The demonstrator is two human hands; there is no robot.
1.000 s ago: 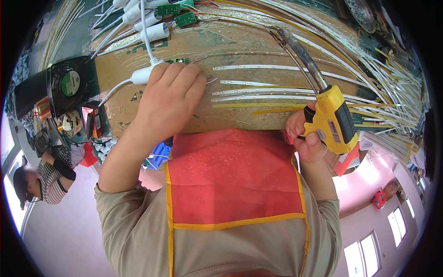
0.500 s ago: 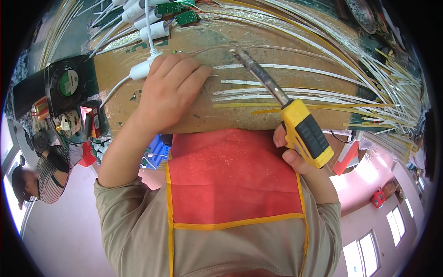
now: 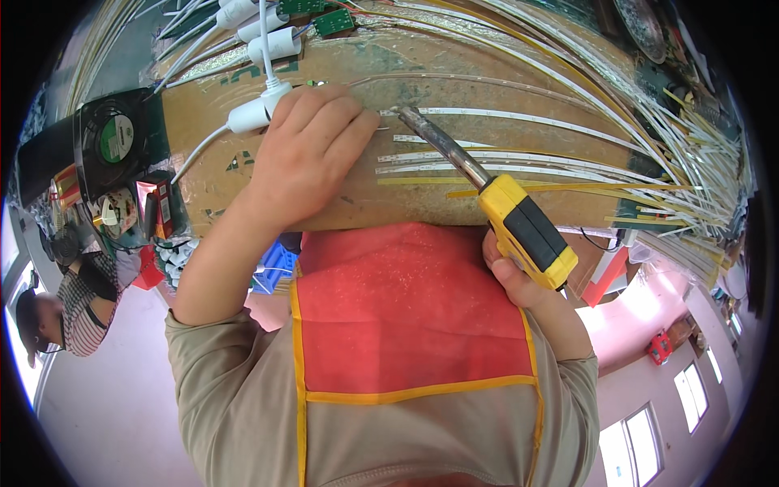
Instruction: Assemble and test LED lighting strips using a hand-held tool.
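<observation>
My right hand (image 3: 505,272) is wrapped around the yellow and black handle of a soldering iron (image 3: 519,219). The iron's dark metal tip is at the left end of a white LED strip (image 3: 503,117). My left hand (image 3: 316,154) lies on the brown work board with its fingers curled and pressed together, fingertips hidden underneath. A thin wire end pokes out from beneath those fingers, close to the iron's tip. Beside the left knuckles, touching them, is a white cylindrical plug housing (image 3: 250,115) with white cables.
Several more LED strips (image 3: 487,169) fan out to a pile (image 3: 706,154) on the right. White housings (image 3: 274,45) and green circuit boards (image 3: 334,23) lie at the back. A black fan (image 3: 116,140) and small red box (image 3: 156,207) stand left. Another person (image 3: 81,312) is far left.
The soldering iron has moved left and its tip down onto the near strip's end, away from the brownish strip behind. My left hand has shifted slightly right.
</observation>
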